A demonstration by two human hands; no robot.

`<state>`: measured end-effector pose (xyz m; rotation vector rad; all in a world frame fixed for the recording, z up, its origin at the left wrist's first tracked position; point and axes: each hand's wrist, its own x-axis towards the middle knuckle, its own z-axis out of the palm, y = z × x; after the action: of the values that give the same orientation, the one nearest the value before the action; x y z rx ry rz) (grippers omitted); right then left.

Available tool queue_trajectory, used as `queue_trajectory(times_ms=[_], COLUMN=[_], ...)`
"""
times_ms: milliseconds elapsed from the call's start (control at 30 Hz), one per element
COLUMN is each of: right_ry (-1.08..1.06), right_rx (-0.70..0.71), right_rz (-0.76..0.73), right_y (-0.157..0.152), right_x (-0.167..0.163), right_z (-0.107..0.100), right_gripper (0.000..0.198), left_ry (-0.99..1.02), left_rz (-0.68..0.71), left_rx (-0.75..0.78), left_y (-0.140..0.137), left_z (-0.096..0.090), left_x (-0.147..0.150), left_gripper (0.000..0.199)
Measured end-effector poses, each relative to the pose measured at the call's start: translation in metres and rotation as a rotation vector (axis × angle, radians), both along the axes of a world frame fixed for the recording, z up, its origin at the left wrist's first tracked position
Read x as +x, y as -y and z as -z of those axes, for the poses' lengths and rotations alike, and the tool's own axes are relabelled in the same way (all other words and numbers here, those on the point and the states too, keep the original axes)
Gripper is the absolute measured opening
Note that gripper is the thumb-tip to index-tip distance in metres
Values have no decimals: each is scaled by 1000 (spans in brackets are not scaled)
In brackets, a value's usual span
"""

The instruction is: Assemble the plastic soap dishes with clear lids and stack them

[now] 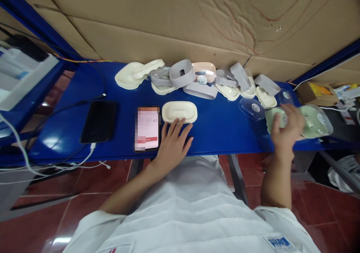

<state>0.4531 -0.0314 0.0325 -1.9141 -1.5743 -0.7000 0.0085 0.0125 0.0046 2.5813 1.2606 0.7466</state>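
Observation:
My left hand lies palm down at the table edge with its fingers spread. Its fingertips touch or overlap the near rim of a cream oval dish that rests flat on the blue table. On the far right is my right hand, smeared by motion, over a pale green dish. Whether its fingers grip anything is hidden. Beside it stand another green dish with a clear cover and, at its left, a clear oval lid with a round sticker.
Along the cardboard back wall sit cream dishes, grey bands and a peach case. A lit phone and a dark phone with a white cable lie at left. A cardboard box stands at right.

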Motion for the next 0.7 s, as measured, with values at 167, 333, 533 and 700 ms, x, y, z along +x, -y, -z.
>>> queue_trajectory(times_ms=[167, 333, 533, 700], right_ry=[-74, -61, -261, -438], right_rx=[-299, -366, -351, -408], right_rz=[-403, -622, -695, -447], right_y=[-54, -104, -132, -96], right_x=[-84, -151, -171, -129], right_z=[-11, -27, -31, -17], right_gripper=[62, 82, 55, 58], left_ry=[13, 85, 81, 55], left_rz=[182, -21, 11, 121], left_rx=[-10, 57, 81, 139], left_y=[3, 3, 4, 6], left_z=[-1, 4, 7, 6], left_x=[-2, -3, -6, -6], left_gripper=[40, 34, 20, 13])
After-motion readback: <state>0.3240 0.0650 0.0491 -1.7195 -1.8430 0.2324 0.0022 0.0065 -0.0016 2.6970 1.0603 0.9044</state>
